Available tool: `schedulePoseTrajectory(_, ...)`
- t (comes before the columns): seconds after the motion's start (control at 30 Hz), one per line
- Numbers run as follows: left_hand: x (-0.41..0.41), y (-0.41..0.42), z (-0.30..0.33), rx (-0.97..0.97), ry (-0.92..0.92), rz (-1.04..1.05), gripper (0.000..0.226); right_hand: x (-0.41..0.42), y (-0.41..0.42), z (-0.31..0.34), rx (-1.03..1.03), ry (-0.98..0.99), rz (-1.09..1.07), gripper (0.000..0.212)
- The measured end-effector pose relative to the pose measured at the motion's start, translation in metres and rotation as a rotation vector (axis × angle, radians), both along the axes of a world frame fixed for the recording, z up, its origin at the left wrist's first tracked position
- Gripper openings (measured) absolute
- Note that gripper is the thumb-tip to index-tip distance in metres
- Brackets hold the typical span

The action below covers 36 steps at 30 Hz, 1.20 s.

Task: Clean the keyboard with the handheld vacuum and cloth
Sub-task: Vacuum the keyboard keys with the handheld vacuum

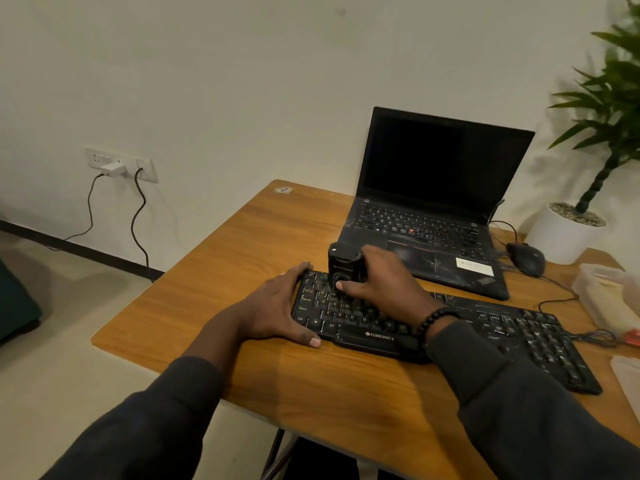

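While the right hand (pixel 377 282) grips the small black handheld vacuum (pixel 344 263) upright on the keys at the left end of the keyboard (pixel 450 327), the left hand (pixel 277 306) lies flat, fingers straight, bracing that end near the desk's (pixel 225 271) left edge. Pressing too hard could likely pop a keycap; a slipping brace might skid the board toward the laptop (pixel 433 202). No cloth is identifiable. A potted plant (pixel 588 168) stands at the far right corner, against a plain wall.

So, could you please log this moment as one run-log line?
step: vacuuming | right hand: grips handheld vacuum on keyboard left end | left hand: steadies keyboard edge
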State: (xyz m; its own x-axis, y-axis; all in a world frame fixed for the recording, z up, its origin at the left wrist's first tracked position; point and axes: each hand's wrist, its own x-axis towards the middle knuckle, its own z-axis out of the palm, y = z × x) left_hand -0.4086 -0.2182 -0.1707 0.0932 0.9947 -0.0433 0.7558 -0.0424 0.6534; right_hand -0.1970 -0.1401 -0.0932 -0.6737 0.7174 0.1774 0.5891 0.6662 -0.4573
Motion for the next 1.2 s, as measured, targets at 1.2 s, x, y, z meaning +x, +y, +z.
schedulePoseTrajectory(1.2,-0.001,0.003,-0.003,0.006,-0.05,0.007,0.139,-0.007,0.004,0.014,-0.223,-0.064,0.124,0.037)
